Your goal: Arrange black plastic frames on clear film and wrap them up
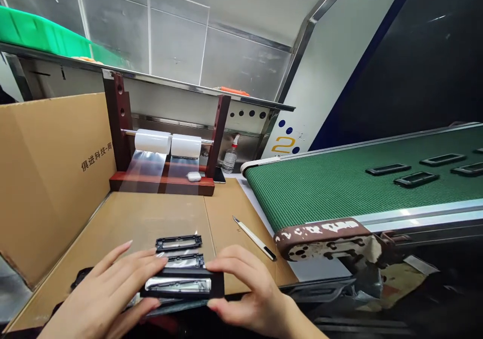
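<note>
A rectangular black plastic frame (217, 281) with a long pale window is held between both hands at the near edge of the cardboard-covered table. My left hand (101, 291) has its fingers over the left end and its thumb along the near side. On the right end, my right hand (254, 286) pinches it between thumb and forefinger. Just beyond lie two more slim black frames (177, 239), the nearer one partly hidden by the held piece. Clear film appears to lie under them. A white-handled craft knife (254, 238) rests to the right.
Two rolls of clear film (153, 141) hang on a dark red wooden stand (162, 182) holding a white earbud case (194, 176). A cardboard panel (56, 178) stands at left. At right, a green conveyor belt (320, 188) carries several black frames. A spray bottle (230, 159) stands behind.
</note>
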Motion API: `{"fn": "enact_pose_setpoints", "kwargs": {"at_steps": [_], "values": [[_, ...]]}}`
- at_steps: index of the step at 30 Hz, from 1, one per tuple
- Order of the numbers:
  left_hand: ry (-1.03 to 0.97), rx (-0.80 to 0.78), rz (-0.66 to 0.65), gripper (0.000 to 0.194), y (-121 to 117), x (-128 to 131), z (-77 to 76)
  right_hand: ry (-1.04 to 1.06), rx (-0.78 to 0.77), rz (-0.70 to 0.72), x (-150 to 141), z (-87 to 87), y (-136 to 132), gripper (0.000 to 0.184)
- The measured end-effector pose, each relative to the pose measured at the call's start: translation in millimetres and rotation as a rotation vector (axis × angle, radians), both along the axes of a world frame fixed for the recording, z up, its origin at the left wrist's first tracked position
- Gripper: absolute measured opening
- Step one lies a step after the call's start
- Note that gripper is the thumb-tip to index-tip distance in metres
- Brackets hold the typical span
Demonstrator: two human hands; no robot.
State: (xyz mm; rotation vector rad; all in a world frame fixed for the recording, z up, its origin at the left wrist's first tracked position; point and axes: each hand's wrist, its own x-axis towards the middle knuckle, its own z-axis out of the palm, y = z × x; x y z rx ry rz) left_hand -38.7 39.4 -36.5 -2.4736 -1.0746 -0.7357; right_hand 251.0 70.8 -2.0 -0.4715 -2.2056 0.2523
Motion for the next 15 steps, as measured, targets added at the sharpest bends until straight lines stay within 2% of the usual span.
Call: {"fn": "enact_pose_setpoints", "kwargs": {"at_steps": [4,9,15], "values": [[-0.014,-0.021,-0.019,0.073,-11,-6,-2.9,-0.031,0.026,-0.008,0,-11.5,-2,0.04],[0.027,-0.009,-0.012,0.068,-23,-14,-3.9,-0.023,-0.012,0.021,-4,-12.2,-3,0.041],[0.081,-0.027,0.03,0.061,-21,-23,-21.7,-0.026,-0.046,0.033,-6,-13.7,-3,0.038]]}}
